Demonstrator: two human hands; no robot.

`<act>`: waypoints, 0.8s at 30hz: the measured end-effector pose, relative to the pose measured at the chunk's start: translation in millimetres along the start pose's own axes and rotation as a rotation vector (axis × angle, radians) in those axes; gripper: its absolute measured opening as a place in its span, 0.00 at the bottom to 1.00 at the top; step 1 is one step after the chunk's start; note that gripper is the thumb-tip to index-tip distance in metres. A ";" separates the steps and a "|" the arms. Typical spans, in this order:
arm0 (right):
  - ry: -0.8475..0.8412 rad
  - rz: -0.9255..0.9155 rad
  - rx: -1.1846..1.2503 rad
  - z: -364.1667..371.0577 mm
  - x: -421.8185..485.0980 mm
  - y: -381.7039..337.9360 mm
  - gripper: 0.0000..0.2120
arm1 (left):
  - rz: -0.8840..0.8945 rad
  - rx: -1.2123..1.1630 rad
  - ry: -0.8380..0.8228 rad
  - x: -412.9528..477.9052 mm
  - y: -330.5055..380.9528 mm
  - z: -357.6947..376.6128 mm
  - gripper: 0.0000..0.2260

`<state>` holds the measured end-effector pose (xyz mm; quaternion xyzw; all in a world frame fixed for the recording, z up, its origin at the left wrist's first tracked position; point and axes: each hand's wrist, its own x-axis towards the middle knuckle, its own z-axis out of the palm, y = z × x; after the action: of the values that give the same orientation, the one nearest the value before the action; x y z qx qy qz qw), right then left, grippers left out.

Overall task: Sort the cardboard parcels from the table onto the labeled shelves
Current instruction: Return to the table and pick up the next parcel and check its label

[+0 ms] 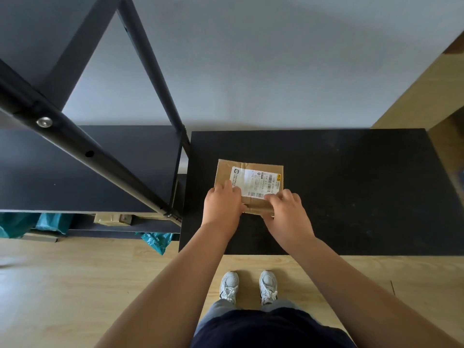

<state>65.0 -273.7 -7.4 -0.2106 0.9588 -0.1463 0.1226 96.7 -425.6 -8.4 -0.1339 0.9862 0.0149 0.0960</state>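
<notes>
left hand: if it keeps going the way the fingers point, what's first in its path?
The left hand points away from the person and already rests on the cardboard parcel, so it meets the parcel's top and white shipping label first. Beyond that, only bare black table, then the wall, as far as visible.

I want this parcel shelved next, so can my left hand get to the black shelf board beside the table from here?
Probably yes: the left hand rests on the parcel, and the shelf board lies bare just left, though the slanted frame post crosses nearby.
</notes>
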 end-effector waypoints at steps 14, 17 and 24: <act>-0.039 0.003 -0.099 -9.5 19.4 5.9 0.27 | -0.018 -0.121 -0.012 -8.2 3.5 -0.5 0.13; -0.011 0.098 0.000 -7.0 16.1 4.9 0.25 | -0.042 -0.189 0.040 3.7 -9.9 -2.3 0.15; -0.092 0.228 0.224 9.4 -8.5 3.2 0.19 | -0.143 -0.358 -0.036 7.1 -23.1 -0.1 0.24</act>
<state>74.1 -269.4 -15.8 -0.0919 0.9475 -0.2277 0.2047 96.2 -449.7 -9.7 -0.2184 0.9539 0.1856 0.0891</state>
